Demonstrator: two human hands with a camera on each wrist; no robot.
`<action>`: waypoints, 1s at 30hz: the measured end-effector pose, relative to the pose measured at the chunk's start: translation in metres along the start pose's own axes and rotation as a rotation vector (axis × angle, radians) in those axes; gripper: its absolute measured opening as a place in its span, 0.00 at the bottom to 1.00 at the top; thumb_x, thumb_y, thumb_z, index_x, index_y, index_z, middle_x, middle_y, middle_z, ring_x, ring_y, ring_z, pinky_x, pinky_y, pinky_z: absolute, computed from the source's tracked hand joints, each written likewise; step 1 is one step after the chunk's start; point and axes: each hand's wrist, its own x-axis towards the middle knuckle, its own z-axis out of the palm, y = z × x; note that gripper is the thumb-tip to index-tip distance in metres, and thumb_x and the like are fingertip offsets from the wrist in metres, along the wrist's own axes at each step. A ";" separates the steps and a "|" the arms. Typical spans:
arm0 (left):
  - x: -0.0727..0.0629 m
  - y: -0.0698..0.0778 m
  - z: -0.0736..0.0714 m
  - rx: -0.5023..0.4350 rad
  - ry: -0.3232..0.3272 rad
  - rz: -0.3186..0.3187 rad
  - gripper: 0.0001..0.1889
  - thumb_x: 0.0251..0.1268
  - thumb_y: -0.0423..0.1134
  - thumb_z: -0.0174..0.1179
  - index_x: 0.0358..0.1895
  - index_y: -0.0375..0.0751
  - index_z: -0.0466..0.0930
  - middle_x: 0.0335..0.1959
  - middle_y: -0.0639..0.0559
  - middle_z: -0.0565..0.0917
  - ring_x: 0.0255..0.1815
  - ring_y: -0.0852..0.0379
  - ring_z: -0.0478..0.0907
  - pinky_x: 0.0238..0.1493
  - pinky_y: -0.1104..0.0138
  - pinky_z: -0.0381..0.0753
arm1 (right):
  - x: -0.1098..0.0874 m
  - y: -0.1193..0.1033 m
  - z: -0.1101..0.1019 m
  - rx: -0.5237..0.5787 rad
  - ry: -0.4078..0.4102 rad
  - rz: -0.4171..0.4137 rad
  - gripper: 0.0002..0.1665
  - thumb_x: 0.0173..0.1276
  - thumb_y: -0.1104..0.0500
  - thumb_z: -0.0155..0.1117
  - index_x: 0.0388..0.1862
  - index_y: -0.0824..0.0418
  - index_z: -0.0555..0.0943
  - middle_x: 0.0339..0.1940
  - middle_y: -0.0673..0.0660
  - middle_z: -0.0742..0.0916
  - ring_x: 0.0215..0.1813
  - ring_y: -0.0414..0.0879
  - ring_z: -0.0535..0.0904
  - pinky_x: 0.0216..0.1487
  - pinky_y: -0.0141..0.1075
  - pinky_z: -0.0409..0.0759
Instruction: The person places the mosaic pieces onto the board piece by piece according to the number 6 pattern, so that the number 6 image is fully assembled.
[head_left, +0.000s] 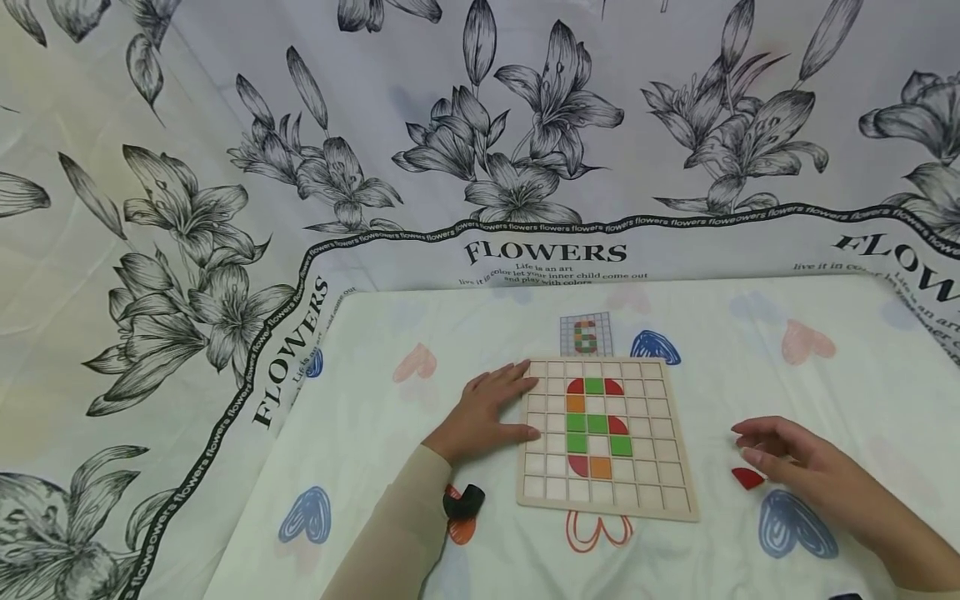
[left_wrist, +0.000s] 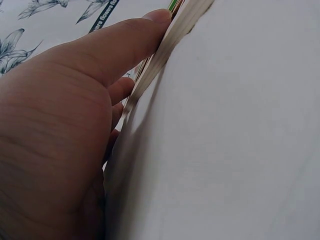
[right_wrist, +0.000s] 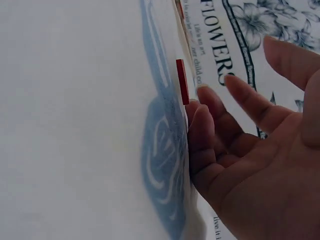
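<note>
A square wooden grid board (head_left: 607, 510) lies on the table, bearing green and orange squares and red rounded pieces that form a figure like a 6. Along the board's left edge rests my left hand (head_left: 483, 412), fingers spread, fingertips and thumb on its rim. In the left wrist view, the thumb (left_wrist: 132, 42) presses the board's side. To the right of the board, my right hand (head_left: 802, 454) hovers low with loosely bent fingers, holding nothing. A red quarter-round piece (head_left: 747, 477) lies on the cloth just below its thumb; the right wrist view shows that piece (right_wrist: 182, 82) beyond the fingertips.
A small printed grid card (head_left: 586, 335) with a similar coloured figure lies behind the board. The white cloth with heart prints (head_left: 360, 417) covers the table. A flower-printed curtain (head_left: 525, 150) hangs at the back and left. A black strap piece (head_left: 463, 502) shows by the left forearm.
</note>
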 end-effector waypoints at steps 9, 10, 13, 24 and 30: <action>0.001 0.000 -0.001 -0.004 0.006 0.008 0.47 0.68 0.73 0.66 0.86 0.64 0.65 0.89 0.70 0.50 0.88 0.65 0.42 0.85 0.50 0.42 | -0.001 0.002 0.002 -0.171 0.021 -0.017 0.22 0.71 0.62 0.79 0.61 0.63 0.84 0.51 0.50 0.89 0.47 0.36 0.82 0.43 0.28 0.80; 0.001 0.000 -0.001 -0.003 0.008 0.008 0.47 0.67 0.73 0.66 0.86 0.64 0.65 0.89 0.70 0.50 0.88 0.65 0.42 0.85 0.50 0.42 | 0.000 0.002 0.002 -0.194 0.027 -0.027 0.22 0.69 0.63 0.80 0.60 0.62 0.85 0.49 0.50 0.88 0.46 0.36 0.81 0.42 0.28 0.80; 0.000 0.000 -0.001 0.005 0.012 0.006 0.47 0.67 0.74 0.66 0.86 0.64 0.65 0.89 0.70 0.50 0.87 0.66 0.42 0.85 0.51 0.42 | 0.001 0.001 0.002 -0.258 0.031 -0.046 0.20 0.66 0.64 0.83 0.55 0.61 0.86 0.45 0.49 0.87 0.43 0.35 0.80 0.40 0.30 0.80; 0.000 -0.001 -0.001 -0.024 0.013 0.016 0.47 0.68 0.73 0.66 0.86 0.63 0.65 0.89 0.70 0.50 0.88 0.65 0.42 0.85 0.50 0.41 | -0.001 0.003 0.003 -0.353 -0.002 -0.044 0.13 0.67 0.61 0.82 0.45 0.52 0.86 0.41 0.44 0.84 0.39 0.35 0.76 0.38 0.32 0.78; 0.000 0.000 0.000 -0.020 0.009 0.001 0.46 0.68 0.73 0.66 0.86 0.65 0.65 0.89 0.71 0.50 0.88 0.66 0.42 0.85 0.51 0.41 | -0.001 -0.002 0.004 -0.335 -0.033 -0.008 0.14 0.68 0.61 0.82 0.46 0.53 0.84 0.36 0.45 0.81 0.35 0.38 0.73 0.35 0.33 0.75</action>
